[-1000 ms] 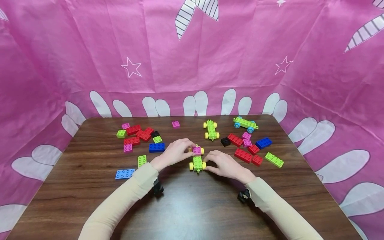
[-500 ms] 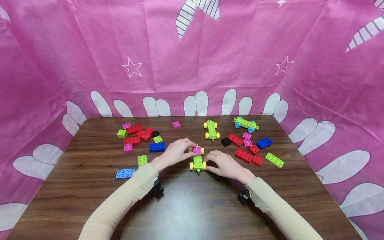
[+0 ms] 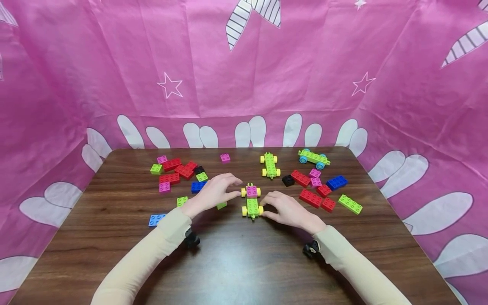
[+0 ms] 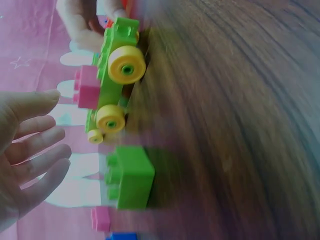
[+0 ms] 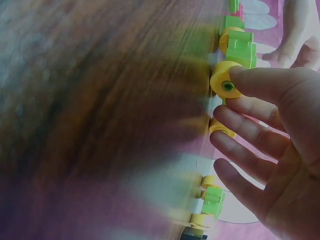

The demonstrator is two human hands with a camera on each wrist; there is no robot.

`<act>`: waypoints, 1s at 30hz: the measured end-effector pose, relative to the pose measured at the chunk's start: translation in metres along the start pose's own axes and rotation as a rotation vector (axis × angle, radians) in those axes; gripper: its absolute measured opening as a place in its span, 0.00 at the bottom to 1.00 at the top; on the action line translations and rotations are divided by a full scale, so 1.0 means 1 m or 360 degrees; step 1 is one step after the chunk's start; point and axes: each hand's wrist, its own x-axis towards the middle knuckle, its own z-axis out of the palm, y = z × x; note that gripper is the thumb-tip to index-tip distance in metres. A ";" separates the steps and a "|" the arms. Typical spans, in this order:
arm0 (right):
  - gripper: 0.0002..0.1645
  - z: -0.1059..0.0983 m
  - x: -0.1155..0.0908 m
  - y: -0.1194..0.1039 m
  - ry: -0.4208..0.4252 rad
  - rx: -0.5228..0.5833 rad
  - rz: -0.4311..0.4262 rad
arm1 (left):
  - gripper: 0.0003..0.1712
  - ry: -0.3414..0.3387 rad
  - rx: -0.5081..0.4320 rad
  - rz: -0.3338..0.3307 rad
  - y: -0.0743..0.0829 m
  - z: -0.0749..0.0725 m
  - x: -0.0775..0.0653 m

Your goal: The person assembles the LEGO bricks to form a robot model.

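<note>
A lime-green toy car base (image 3: 253, 207) with yellow wheels stands in the middle of the table. One pink building brick (image 3: 252, 191) sits on its far end. My left hand (image 3: 213, 190) is just left of the pink brick, fingers spread and holding nothing; the left wrist view shows a gap between thumb and brick. Below that hand a lime-green brick (image 4: 134, 177) stands on the table, mostly covered in the head view. My right hand (image 3: 286, 209) pinches the car base's near right wheel (image 5: 227, 86) between thumb and index finger, the other fingers loosely extended.
Behind stand another green base with yellow wheels (image 3: 270, 165) and one with blue wheels (image 3: 314, 157). Red bricks (image 3: 186, 170), pink, black, green and blue ones lie on the left. More lie on the right, including a dark blue brick (image 3: 337, 182).
My left hand has let go of the pink brick and drawn back to the left. The lime-green brick now shows below it. My right hand has stayed at the wheel.
</note>
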 end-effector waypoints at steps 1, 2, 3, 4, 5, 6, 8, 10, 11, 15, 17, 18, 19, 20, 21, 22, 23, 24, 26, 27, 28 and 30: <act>0.16 0.000 0.000 0.000 0.0000 -0.0003 0.0000 | 0.20 0.0010 0.0012 0.0005 -0.002 -0.003 -0.003; 0.16 0.000 0.000 0.000 0.0000 -0.0004 0.0001 | 0.20 0.0017 0.0021 0.0002 -0.005 -0.005 -0.006; 0.16 0.001 -0.001 0.000 0.0000 -0.0006 0.0002 | 0.20 0.0026 0.0035 0.0000 -0.007 -0.008 -0.009; 0.16 0.001 -0.001 0.001 0.0005 -0.0012 -0.0005 | 0.20 0.0035 0.0051 -0.0001 -0.010 -0.011 -0.012; 0.16 0.001 -0.001 0.001 0.0010 -0.0018 -0.0012 | 0.20 0.0045 0.0067 -0.0002 -0.013 -0.014 -0.015; 0.16 0.001 -0.001 0.001 0.0018 -0.0021 -0.0016 | 0.20 0.0054 0.0085 0.0000 -0.015 -0.017 -0.018; 0.15 0.001 -0.001 0.001 0.0034 -0.0032 -0.0031 | 0.20 0.0069 0.0108 0.0000 -0.020 -0.023 -0.025; 0.15 0.001 -0.001 0.001 0.0049 -0.0042 -0.0046 | 0.21 0.0079 0.0116 -0.0011 -0.024 -0.030 -0.032; 0.15 0.001 -0.001 0.001 0.0053 -0.0041 -0.0045 | 0.21 0.0076 0.0115 -0.0024 -0.026 -0.033 -0.036; 0.15 0.002 0.000 0.002 0.0051 -0.0038 -0.0050 | 0.23 0.0038 0.0121 -0.0080 -0.035 -0.045 -0.049; 0.15 0.002 -0.001 0.002 0.0044 -0.0031 -0.0043 | 0.24 0.0010 0.0126 -0.0099 -0.039 -0.050 -0.055; 0.15 0.002 -0.001 0.003 0.0041 -0.0028 -0.0044 | 0.24 -0.0007 0.0125 -0.0110 -0.042 -0.053 -0.057; 0.15 0.002 -0.001 0.003 0.0036 -0.0024 -0.0043 | 0.24 -0.0028 0.0131 -0.0118 -0.045 -0.055 -0.060; 0.15 0.003 -0.001 0.003 0.0029 -0.0021 -0.0037 | 0.24 -0.0054 0.0140 -0.0127 -0.048 -0.057 -0.062; 0.15 0.002 -0.001 0.003 0.0023 -0.0015 -0.0031 | 0.24 -0.0080 0.0147 -0.0135 -0.051 -0.059 -0.064; 0.15 0.003 -0.001 0.003 0.0019 -0.0014 -0.0029 | 0.24 -0.0111 0.0154 -0.0145 -0.053 -0.061 -0.066; 0.15 0.003 -0.001 0.003 0.0011 -0.0012 -0.0023 | 0.24 -0.0141 0.0165 -0.0143 -0.056 -0.063 -0.069; 0.15 0.002 -0.001 0.003 0.0006 -0.0011 -0.0020 | 0.24 -0.0177 0.0180 -0.0147 -0.058 -0.064 -0.071; 0.15 0.002 -0.001 0.002 0.0007 -0.0007 -0.0021 | 0.25 -0.0241 0.0213 -0.0155 -0.062 -0.066 -0.075; 0.15 0.002 -0.001 0.002 0.0012 -0.0005 -0.0025 | 0.26 -0.0267 0.0228 -0.0161 -0.064 -0.066 -0.077; 0.15 0.002 -0.001 0.002 0.0017 -0.0007 -0.0029 | 0.27 -0.0293 0.0239 -0.0167 -0.065 -0.066 -0.079; 0.15 0.002 -0.001 0.002 0.0034 -0.0011 -0.0039 | 0.29 -0.0331 0.0268 -0.0184 -0.068 -0.066 -0.082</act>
